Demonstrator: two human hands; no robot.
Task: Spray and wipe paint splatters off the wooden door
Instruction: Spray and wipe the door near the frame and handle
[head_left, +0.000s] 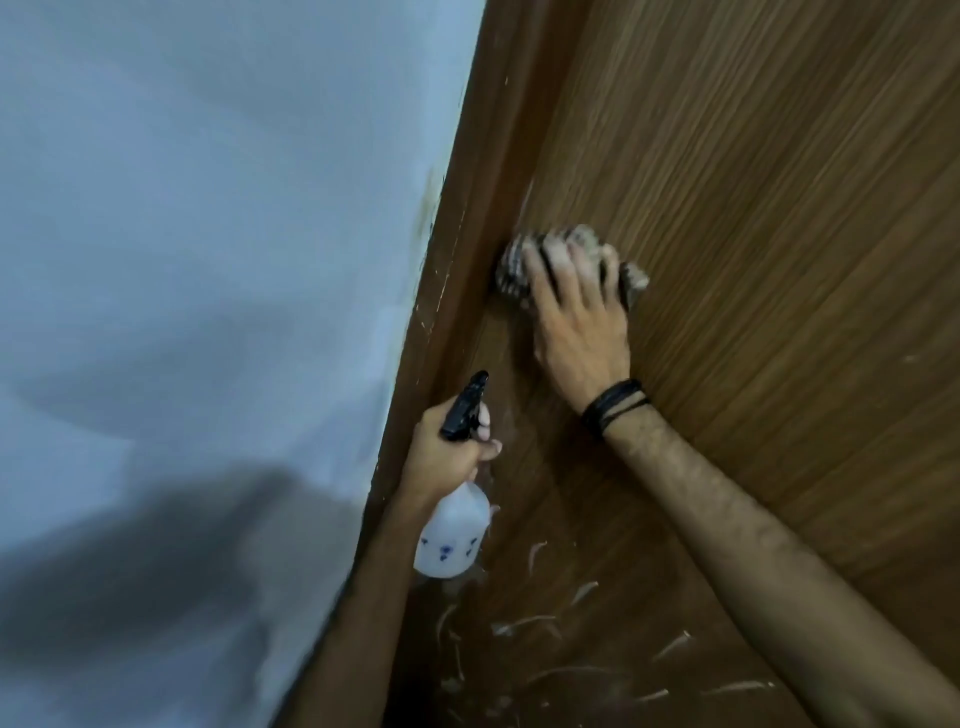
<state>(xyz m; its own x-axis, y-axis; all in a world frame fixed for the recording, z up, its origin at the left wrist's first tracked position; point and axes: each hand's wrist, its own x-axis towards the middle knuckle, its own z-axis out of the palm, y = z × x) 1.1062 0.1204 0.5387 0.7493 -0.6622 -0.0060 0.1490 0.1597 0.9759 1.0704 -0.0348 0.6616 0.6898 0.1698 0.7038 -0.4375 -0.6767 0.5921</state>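
The brown wooden door (769, 218) fills the right half of the head view. My right hand (576, 322) presses a bunched striped cloth (517, 265) flat against the door near its left edge, fingers spread over it. Lower down, my left hand (447, 447) grips a spray bottle by its black trigger head (465, 405); the white bottle body (452, 535) hangs below the fist. White paint splatters (524, 623) streak the door's lower part, under both arms.
A pale blue-grey wall (197, 260) takes up the left half. The brown door frame (441, 312) between wall and door carries small white flecks. A dark shadow lies across the wall's lower left.
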